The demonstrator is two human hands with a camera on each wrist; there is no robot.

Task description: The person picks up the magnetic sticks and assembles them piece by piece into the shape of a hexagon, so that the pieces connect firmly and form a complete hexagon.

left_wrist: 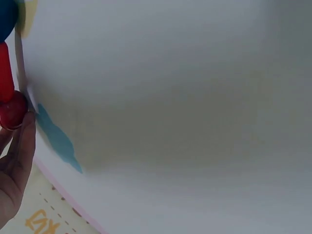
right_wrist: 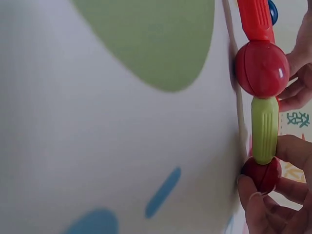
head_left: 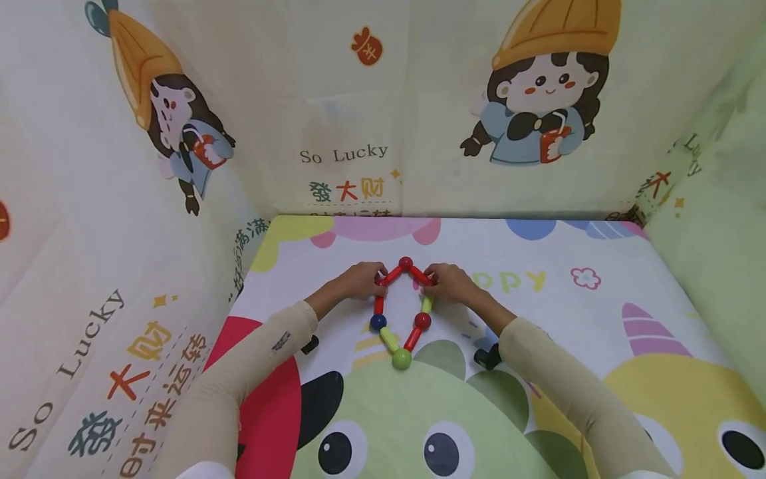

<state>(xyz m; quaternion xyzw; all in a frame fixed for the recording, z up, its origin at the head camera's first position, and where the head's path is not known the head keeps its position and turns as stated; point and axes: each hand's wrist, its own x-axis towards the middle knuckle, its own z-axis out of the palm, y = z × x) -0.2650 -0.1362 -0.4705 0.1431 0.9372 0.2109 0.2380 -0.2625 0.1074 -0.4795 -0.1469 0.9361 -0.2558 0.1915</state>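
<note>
A closed six-sided loop of rods and balls lies on the table, seen whole in the head view. Its far corner is a red ball joined to two red rods. A blue ball sits on the left side, a red ball on the right, and a green ball nearest me. My left hand pinches the red ball at the upper left corner. At the upper right corner, my right hand grips another red ball, beside a yellow-green rod.
The loop rests on a cartoon-printed table cover. Printed cloth hangs behind the table and on both sides. Small black objects, one a dark piece, show beneath each forearm.
</note>
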